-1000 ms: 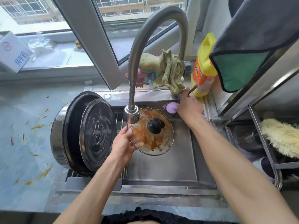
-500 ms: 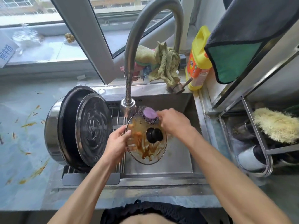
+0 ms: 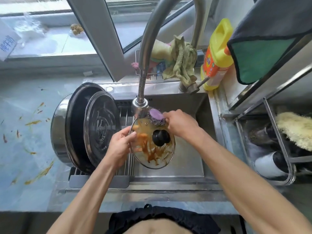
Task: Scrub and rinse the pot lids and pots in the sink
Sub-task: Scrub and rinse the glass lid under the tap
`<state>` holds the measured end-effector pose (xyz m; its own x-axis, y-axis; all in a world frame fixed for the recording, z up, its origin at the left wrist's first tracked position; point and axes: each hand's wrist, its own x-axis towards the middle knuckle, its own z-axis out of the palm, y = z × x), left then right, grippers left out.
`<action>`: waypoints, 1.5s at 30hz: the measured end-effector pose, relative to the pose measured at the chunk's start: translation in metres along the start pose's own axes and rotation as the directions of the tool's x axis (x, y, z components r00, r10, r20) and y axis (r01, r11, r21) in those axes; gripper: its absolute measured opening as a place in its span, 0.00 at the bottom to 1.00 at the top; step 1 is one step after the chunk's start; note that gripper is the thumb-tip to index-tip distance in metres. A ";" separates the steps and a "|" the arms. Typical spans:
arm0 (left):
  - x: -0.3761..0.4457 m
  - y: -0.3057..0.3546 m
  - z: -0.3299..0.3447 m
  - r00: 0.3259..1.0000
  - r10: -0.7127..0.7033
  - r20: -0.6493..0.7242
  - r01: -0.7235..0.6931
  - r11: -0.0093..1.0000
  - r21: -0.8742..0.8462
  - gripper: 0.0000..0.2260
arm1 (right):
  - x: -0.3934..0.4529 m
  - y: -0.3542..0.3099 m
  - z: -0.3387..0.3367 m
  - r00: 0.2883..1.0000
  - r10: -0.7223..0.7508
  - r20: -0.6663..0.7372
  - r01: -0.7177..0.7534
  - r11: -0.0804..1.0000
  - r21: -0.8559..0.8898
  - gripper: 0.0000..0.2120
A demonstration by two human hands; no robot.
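The steel pot (image 3: 60, 130) stands on its side on the rack at the sink's (image 3: 189, 171) left, a metal lid (image 3: 101, 125) leaning inside. Left hand (image 3: 120, 146) grips the sauce-streaked glass lid (image 3: 152, 152) over the sink; right hand (image 3: 181, 123) presses the purple-handled scourer (image 3: 156, 116) on its upper rim.

The sink (image 3: 177, 168) sits at the centre, with the glass lid (image 3: 152, 146) held over its left half, under the faucet head (image 3: 140, 103). The left hand (image 3: 120, 146) is at the lid's 9 o'clock edge; the right hand (image 3: 180, 123) presses the scrubber (image 3: 156, 116) on the lid at 12 o'clock. The pot (image 3: 67, 125) lies on its side on the rack (image 3: 125, 166) at 9 o'clock of the lid, with a metal lid (image 3: 101, 125) leaning in its mouth. The detergent bottle (image 3: 216, 54) stands at 1 o'clock behind the sink, the rag (image 3: 183, 63) just left of it.
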<state>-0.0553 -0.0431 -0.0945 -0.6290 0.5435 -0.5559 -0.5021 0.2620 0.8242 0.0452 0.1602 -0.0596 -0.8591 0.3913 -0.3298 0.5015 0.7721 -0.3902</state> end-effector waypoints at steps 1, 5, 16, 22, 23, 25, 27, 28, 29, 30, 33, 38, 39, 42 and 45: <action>0.000 0.000 -0.001 1.000 -0.011 0.007 0.011 1.000 -0.022 0.12 | 0.002 0.004 0.002 1.000 0.005 -0.007 -0.005 1.000 -0.001 0.07; 0.004 0.002 -0.007 1.000 -0.024 -0.002 0.024 0.999 -0.032 0.13 | -0.005 0.004 0.000 0.993 -0.103 0.056 0.103 0.995 0.008 0.17; 0.011 0.003 -0.007 0.999 -0.045 0.022 0.046 0.999 -0.023 0.12 | 0.017 0.013 0.002 0.997 -0.075 0.010 0.074 0.997 0.031 0.16; 0.012 0.003 -0.003 0.998 -0.063 -0.007 0.063 0.997 -0.033 0.13 | 0.020 0.017 -0.004 0.991 -0.126 0.047 0.126 0.992 -0.005 0.20; 0.012 0.004 -0.002 0.998 -0.064 -0.008 0.064 0.997 -0.040 0.12 | 0.023 0.024 -0.007 0.994 -0.101 0.031 0.101 0.995 -0.014 0.19; 0.013 0.007 -0.002 0.997 -0.070 -0.021 0.069 0.996 -0.057 0.13 | 0.018 0.024 -0.005 0.990 -0.132 0.058 0.134 0.991 -0.026 0.20; 0.012 0.010 -0.003 0.997 -0.066 -0.025 0.065 0.996 -0.065 0.13 | 0.015 0.023 -0.004 0.977 -0.190 0.098 0.196 0.979 -0.054 0.21; 0.011 0.011 -0.003 0.998 -0.066 -0.012 0.065 0.996 -0.061 0.13 | 0.016 0.027 -0.006 0.980 -0.177 0.091 0.183 0.981 -0.063 0.20; 0.010 0.011 -0.004 0.998 -0.066 0.001 0.066 0.996 -0.062 0.13 | 0.019 0.033 -0.009 0.987 -0.145 0.069 0.149 0.987 -0.056 0.18; 0.010 0.011 -0.003 0.998 -0.067 0.006 0.067 0.995 -0.072 0.14 | 0.020 0.039 -0.011 0.992 -0.116 0.044 0.118 0.992 -0.041 0.16; 0.007 0.011 -0.004 0.997 -0.075 -0.012 0.073 0.992 -0.101 0.13 | 0.012 0.032 -0.004 0.986 -0.150 0.068 0.151 0.989 -0.007 0.19; 0.003 0.006 -0.002 0.996 -0.075 -0.057 0.066 0.986 -0.151 0.13 | 0.019 0.042 -0.005 0.998 -0.059 0.029 0.057 0.998 0.037 0.16; 0.002 0.007 -0.001 0.995 -0.073 -0.071 0.061 0.985 -0.164 0.13 | 0.019 0.042 -0.004 0.998 -0.056 0.027 0.055 0.998 0.042 0.17; -0.001 0.008 -0.004 0.992 -0.073 -0.107 0.051 0.980 -0.193 0.13 | 0.013 0.034 -0.001 0.989 -0.133 0.061 0.129 0.990 0.062 0.19; -0.004 0.005 -0.005 0.988 -0.076 -0.137 0.045 0.976 -0.211 0.13 | 0.018 0.044 -0.002 0.999 -0.025 0.040 0.024 1.000 0.019 0.14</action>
<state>-0.0587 -0.0479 -0.0888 -0.6646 0.4076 -0.6262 -0.6443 0.1119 0.7566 0.0517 0.2021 -0.0814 -0.8664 0.3519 -0.3543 0.4827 0.7718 -0.4139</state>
